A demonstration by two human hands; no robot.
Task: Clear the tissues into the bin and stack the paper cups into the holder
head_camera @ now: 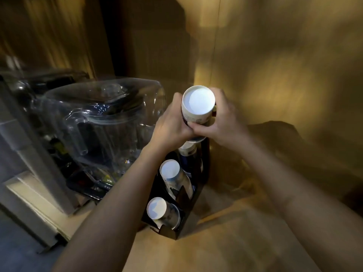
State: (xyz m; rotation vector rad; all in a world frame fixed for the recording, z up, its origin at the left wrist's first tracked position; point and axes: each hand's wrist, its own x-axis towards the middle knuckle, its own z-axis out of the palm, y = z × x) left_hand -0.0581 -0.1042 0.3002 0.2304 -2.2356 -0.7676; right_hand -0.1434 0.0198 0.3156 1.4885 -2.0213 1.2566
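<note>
Warm wood counter, lit yellow-brown, w/ wood-look wall panels behind and to the right; whole pic is motion-blurred, esp. the walls. Counter's left edge runs diagonally from bottom centre up toward the middle; past it, lower left, a grey floor and a pale framed panel, details too soft to tell.

On the counter's left part sits a big clear plastic container w/ a lid and a tube-like handle, dark items underneath it, unreadable. Just right of it, close to the counter's left edge, stands a black cup holder w/ stepped slots. Front slot holds a cup stack, bottom-up, white base facing the camera. Middle slot holds a taller stack, same way. Rear slot holds another stack, partly hidden by the hands.

Both hands are closed round one inverted paper cup right above the rear stack: left hand wraps its left side, right hand its right side, thumbs meeting in front at the cup's lower edge. Cup is white w/ dark print, base up. Can't tell if it already touches the stack below.

Right of the holder the counter is bare wood to the wall corner. Holder and clear container nearly touch. No tissues or bin in view.
</note>
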